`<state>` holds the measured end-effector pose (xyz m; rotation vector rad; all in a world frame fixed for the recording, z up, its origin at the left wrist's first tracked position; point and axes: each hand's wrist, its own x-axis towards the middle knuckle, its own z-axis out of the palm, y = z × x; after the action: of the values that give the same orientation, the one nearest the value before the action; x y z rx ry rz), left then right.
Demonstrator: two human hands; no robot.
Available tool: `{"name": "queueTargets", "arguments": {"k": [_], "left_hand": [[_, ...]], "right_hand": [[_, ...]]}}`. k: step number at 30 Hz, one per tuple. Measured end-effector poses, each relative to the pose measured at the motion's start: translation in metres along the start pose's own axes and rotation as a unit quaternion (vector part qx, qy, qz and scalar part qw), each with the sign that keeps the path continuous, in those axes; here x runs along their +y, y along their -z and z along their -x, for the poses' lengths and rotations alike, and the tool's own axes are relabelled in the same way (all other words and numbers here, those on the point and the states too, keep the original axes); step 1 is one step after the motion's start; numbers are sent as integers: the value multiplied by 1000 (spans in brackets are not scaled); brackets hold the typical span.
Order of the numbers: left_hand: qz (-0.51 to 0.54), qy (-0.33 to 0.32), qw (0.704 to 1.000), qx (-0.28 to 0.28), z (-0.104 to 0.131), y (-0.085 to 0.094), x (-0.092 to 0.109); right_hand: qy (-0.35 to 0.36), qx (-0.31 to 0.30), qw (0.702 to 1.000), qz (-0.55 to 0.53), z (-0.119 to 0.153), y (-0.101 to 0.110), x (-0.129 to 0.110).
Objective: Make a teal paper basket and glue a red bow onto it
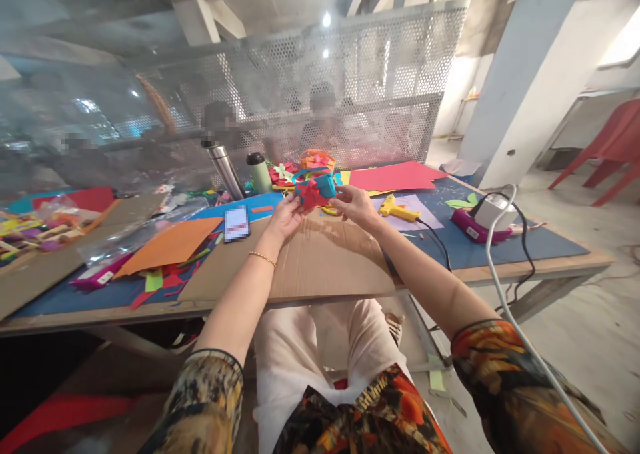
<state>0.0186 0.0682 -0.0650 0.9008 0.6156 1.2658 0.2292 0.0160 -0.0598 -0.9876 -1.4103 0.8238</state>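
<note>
A small blue paper basket (327, 186) with a thin blue handle and a red paper flower (313, 195) on its front is held up over a brown cardboard sheet (335, 261). My left hand (289, 215) grips its left side, fingers closed at the red flower. On the right side, my right hand (355, 205) has its thumb and fingers closed round the basket's edge. Behind the basket are an orange paper piece (318, 159) and red and pale paper flowers (283, 173), partly hidden.
A yellow glue gun (399, 209) lies on lilac paper at the right, near a purple power strip (473, 226) with cables. Left are a phone (237, 224), orange paper (173, 244), a steel flask (226, 172) and a green bottle (259, 173). Red sheets (395, 176) lie behind.
</note>
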Motion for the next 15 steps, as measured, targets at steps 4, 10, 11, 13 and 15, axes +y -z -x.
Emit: {"name": "queueTargets", "arguments": {"k": [4,10,11,13,15], "left_hand": [[3,0,1000,-7,0,0,0],[1,3,1000,-17,0,0,-1],[0,3,1000,-17,1,0,-1],[-2,3,1000,-18,1,0,-1],[-4,2,1000,-20,1,1,-1]], "right_hand": [[-19,-7,999,-36,2,3,-4],[-76,-64,989,-113,8,2,-7],[-82,-67,987,-122,8,1,-6],[-92,-65,983,-142,6,1,-5],[-104,-59,980,-160,4,2,-4]]}}
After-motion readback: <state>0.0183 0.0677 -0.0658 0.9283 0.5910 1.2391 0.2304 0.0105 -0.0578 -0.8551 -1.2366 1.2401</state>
